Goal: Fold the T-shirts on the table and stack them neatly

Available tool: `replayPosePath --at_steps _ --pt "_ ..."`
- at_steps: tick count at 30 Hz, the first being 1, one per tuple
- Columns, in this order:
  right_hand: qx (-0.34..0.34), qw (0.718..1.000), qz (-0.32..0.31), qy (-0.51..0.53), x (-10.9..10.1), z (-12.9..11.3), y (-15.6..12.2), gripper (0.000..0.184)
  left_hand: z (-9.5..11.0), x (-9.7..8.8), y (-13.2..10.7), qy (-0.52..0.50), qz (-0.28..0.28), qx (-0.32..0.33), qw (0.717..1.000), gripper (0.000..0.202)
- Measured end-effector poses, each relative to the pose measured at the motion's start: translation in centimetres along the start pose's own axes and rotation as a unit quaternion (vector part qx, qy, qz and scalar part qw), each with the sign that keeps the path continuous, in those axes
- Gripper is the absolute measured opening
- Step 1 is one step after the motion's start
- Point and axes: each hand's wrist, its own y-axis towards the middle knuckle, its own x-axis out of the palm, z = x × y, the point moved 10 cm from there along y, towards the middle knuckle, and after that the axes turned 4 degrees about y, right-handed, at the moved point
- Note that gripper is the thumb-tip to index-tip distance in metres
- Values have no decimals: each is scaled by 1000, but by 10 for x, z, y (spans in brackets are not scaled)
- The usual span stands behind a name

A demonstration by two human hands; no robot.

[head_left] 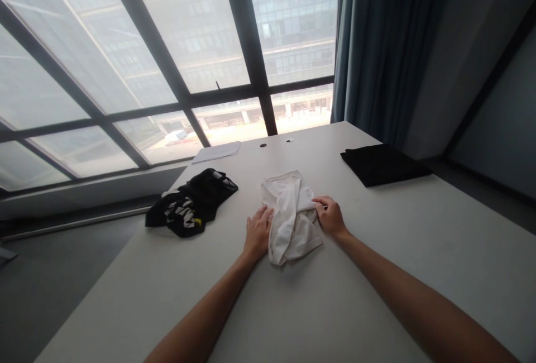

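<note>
A white garment [293, 218] lies loosely folded and creased on the white table [326, 307]; its exact kind cannot be made out. Along its left edge rests my left hand [258, 232], laid flat with the fingers stretched out and the fingertips touching the cloth. On the opposite side, my right hand [330, 215] pinches the right edge of the garment between thumb and curled fingers.
A crumpled black garment with a white and yellow print [190, 204] lies at the table's left edge. Folded black cloth [383, 163] sits at the back right. White sheets [216, 152] lie at the far left corner, near the windows. A blue curtain [381, 56] hangs behind.
</note>
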Motion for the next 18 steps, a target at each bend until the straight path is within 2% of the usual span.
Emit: replayPosePath --at_steps 2,3,4,5,7,9,11,15,18 --pt "0 1000 1 -4 -1 -3 -1 30 3 -19 -4 -56 80 13 995 44" --pt "4 1000 -4 -3 0 -4 -2 28 7 -26 -7 -85 106 33 990 47" --pt "9 1000 -14 -1 1 -6 -3 26 15 -29 -11 -109 106 65 986 49" --pt "15 1000 -27 2 3 -7 -4 24 27 -27 -15 -124 80 104 984 51" --pt "20 999 -48 8 6 -11 -5 22 52 -12 -25 -118 -12 182 976 51" --pt "18 999 -47 9 5 -14 -6 22 68 1 -34 -91 -77 226 967 50" --pt "23 999 -35 6 2 -12 -5 23 71 5 -36 -77 -76 229 967 50" --pt "28 999 -40 2 5 -9 -6 28 51 0 -26 -82 10 156 984 63" --pt "6 999 -48 -2 7 -12 -7 29 38 3 -21 -99 24 123 987 51"
